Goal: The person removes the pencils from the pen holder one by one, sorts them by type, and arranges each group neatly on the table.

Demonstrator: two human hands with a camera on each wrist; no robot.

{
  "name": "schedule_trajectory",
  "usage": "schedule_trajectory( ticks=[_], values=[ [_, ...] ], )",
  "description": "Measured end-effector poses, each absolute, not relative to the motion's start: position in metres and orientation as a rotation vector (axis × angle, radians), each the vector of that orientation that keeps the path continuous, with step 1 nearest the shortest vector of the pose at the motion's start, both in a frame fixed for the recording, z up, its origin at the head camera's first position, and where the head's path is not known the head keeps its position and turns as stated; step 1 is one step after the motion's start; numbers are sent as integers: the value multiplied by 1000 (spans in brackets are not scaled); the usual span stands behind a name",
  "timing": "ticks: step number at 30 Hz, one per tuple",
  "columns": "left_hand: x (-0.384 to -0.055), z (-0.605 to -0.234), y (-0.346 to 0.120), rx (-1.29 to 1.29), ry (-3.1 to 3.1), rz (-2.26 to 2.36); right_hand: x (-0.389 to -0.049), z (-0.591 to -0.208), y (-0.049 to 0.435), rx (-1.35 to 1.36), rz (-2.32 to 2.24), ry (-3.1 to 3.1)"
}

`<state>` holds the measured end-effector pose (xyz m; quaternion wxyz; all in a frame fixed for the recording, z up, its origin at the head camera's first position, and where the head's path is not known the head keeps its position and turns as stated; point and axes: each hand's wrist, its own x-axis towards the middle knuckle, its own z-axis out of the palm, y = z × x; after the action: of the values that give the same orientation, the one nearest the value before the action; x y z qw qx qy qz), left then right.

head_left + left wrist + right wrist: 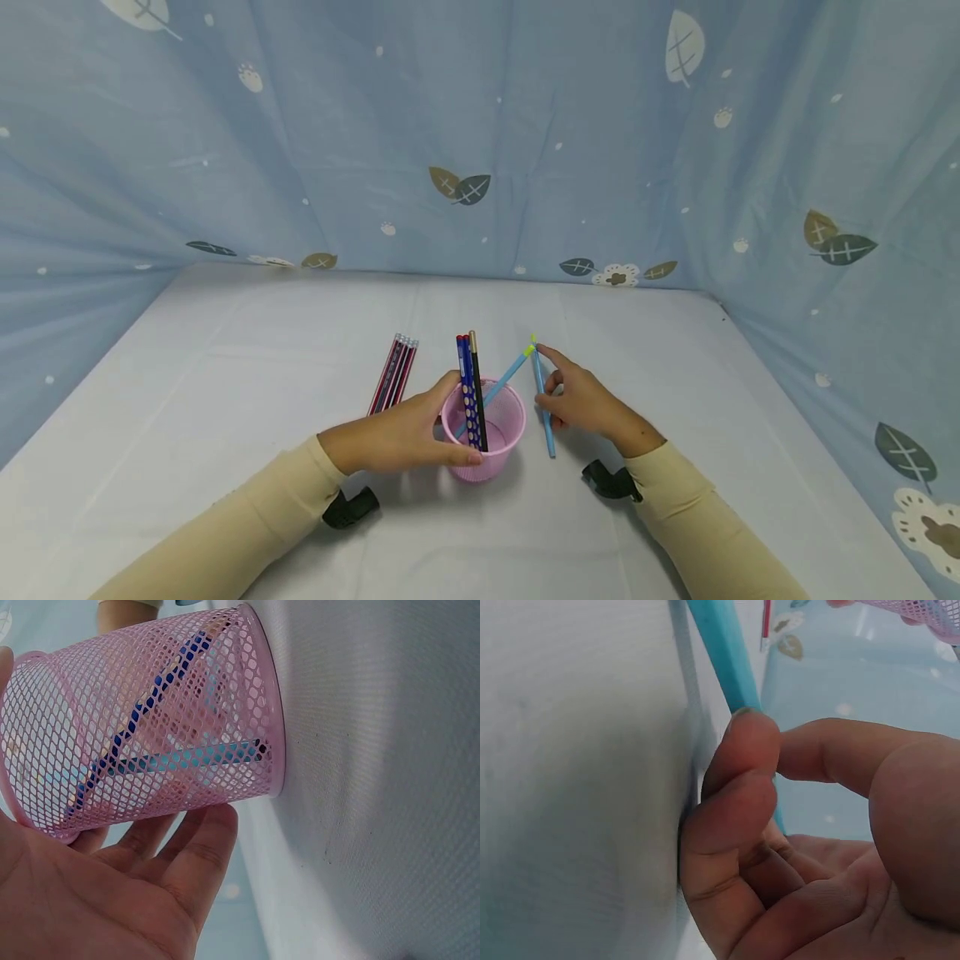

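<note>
My left hand (pixel 405 435) grips the pink mesh pencil cup (pixel 480 475) around its side, thumb in front and fingers behind. Inside the cup stand two dark-blue dotted pencils (pixel 466 375) with red ends and a black pencil (pixel 477 383) with a gold end. A light-blue pencil (pixel 510 372) with a yellow-green end leans right in it. Right of the cup, my right hand (pixel 581 400) pinches another light-blue pencil (pixel 731 656) lying on the table, its index finger stretched towards the far end. The curled fingers hide part of that pencil in the right wrist view.
Several striped red-and-black pencils (pixel 393 373) with pale ends lie side by side on the white table (pixel 262 358), beyond my left hand. A blue leaf-patterned curtain (pixel 480 125) encloses the table at the back and sides. Black wrist mounts (pixel 611 482) sit under my sleeves.
</note>
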<state>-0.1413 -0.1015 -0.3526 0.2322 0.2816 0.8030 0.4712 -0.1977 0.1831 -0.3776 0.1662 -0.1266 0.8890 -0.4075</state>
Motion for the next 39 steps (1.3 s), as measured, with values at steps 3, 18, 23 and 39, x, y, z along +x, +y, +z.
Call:
schedule_trajectory(
  ticks=[3, 18, 23, 39],
  values=[
    [-141, -352, -102, 766, 2213, 1292, -197, -379, 183, -363, -1154, 2531],
    [-140, -352, -102, 761, 2188, 1304, -193, -377, 181, -348, -1033, 2620],
    [-139, -351, -101, 761, 2181, 1315, -192, -377, 182, -360, -996, 2631],
    [-139, -352, -102, 774, 2182, 1328, -191, -376, 179, -318, -900, 2636]
  ],
)
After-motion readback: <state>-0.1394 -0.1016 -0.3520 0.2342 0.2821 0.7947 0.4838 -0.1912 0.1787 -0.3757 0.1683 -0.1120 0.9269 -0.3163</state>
